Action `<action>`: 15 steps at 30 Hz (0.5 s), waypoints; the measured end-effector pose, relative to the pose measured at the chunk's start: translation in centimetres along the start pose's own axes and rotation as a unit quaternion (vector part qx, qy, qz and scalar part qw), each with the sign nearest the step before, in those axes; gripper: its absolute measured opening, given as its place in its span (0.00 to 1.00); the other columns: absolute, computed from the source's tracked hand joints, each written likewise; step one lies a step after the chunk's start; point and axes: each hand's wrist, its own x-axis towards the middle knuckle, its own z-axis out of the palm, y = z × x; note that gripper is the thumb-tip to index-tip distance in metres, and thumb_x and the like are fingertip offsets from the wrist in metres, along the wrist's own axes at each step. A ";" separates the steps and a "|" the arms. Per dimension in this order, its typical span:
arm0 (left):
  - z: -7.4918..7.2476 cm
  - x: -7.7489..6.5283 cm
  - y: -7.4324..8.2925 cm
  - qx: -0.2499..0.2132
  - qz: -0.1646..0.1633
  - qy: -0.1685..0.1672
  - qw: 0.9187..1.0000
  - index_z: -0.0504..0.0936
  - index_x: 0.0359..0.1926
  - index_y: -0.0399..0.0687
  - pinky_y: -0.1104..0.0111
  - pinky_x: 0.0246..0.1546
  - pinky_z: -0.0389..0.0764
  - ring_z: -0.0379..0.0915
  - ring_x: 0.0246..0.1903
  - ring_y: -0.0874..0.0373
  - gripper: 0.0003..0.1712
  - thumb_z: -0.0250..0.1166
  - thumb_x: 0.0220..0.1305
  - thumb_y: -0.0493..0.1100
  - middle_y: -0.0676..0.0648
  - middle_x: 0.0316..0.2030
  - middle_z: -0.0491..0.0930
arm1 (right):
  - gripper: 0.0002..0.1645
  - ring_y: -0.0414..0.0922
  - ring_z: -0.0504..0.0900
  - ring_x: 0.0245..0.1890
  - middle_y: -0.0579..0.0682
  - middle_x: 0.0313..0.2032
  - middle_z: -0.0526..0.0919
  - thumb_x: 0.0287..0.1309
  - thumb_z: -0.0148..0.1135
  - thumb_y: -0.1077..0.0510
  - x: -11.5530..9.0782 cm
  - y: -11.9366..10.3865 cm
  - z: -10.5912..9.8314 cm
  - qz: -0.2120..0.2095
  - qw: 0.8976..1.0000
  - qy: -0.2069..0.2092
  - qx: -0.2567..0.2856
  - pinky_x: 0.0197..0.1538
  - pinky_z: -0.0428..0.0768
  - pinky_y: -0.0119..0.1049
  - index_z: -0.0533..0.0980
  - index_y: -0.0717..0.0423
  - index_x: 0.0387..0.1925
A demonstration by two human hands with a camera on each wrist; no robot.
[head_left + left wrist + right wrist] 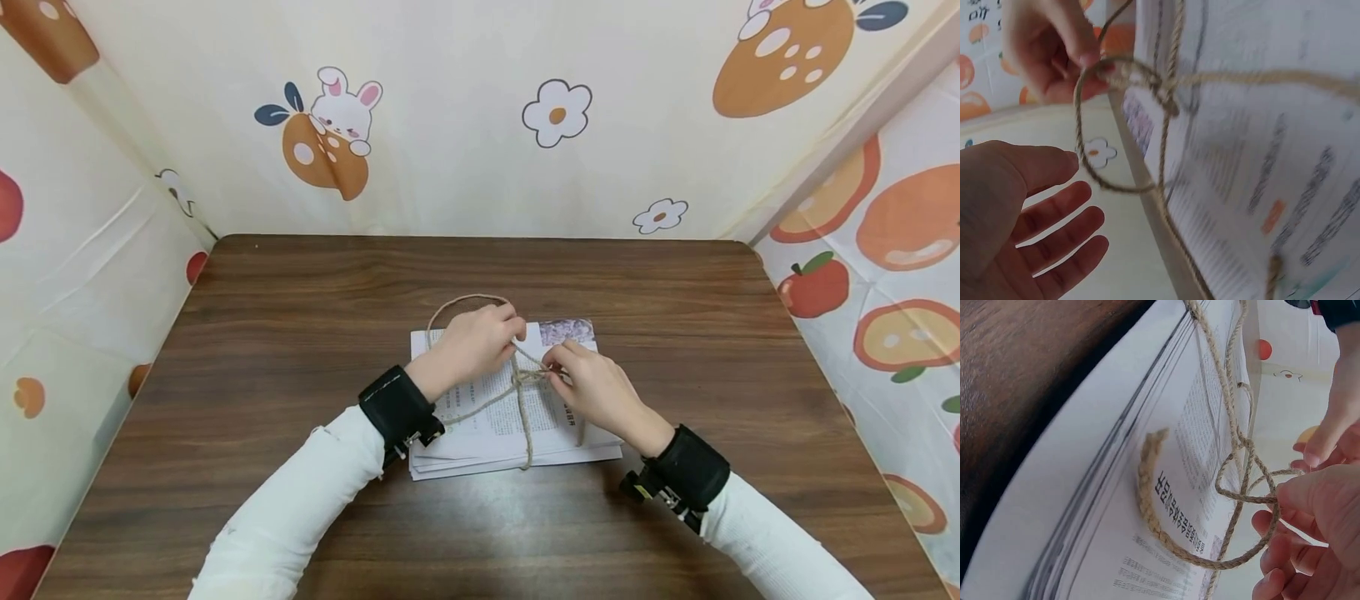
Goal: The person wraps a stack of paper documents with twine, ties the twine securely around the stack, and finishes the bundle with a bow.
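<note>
A stack of printed paper sheets lies on the table, bound with brown twine that crosses on top. My left hand is above the stack's upper left part. Its thumb tip meets a loop of the twine, while three fingers stay spread and loosely bent; the index finger is hidden behind the thumb. Right of the crossing, my right hand pinches the twine between thumb and fingers. A cut end of twine curves over the print in the right wrist view.
The brown wooden table extends around the stack. Behind it rises a pale wall covering printed with rabbits and flowers. A fruit-patterned sheet hangs on the right. Each wrist wears a black band.
</note>
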 end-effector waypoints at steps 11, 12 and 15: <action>1.0 -1.7 1.6 -0.002 0.028 0.050 0.998 0.79 0.36 0.52 0.69 0.27 0.74 0.73 0.32 0.58 0.05 0.63 0.56 0.40 0.52 0.33 0.74 | 0.08 0.40 0.77 0.26 0.47 0.33 0.77 0.51 0.64 0.62 -0.1 0.2 0.3 0.005 1.000 -0.005 -0.008 0.23 0.72 0.32 0.77 0.53 0.36; 1.1 -1.7 1.7 -0.005 0.026 0.050 0.998 0.79 0.35 0.51 0.69 0.27 0.75 0.73 0.32 0.58 0.05 0.63 0.55 0.40 0.52 0.33 0.74 | 0.09 0.41 0.77 0.26 0.47 0.33 0.77 0.51 0.64 0.62 -0.2 0.2 0.3 0.006 1.000 -0.004 -0.009 0.23 0.72 0.33 0.77 0.54 0.36; 1.5 -1.6 2.0 -0.003 0.005 0.041 0.999 0.80 0.33 0.51 0.68 0.28 0.76 0.74 0.33 0.58 0.03 0.62 0.56 0.41 0.52 0.32 0.75 | 0.10 0.41 0.77 0.26 0.48 0.36 0.78 0.51 0.64 0.61 -0.3 0.2 0.2 0.012 1.000 -0.002 -0.014 0.23 0.72 0.34 0.77 0.54 0.38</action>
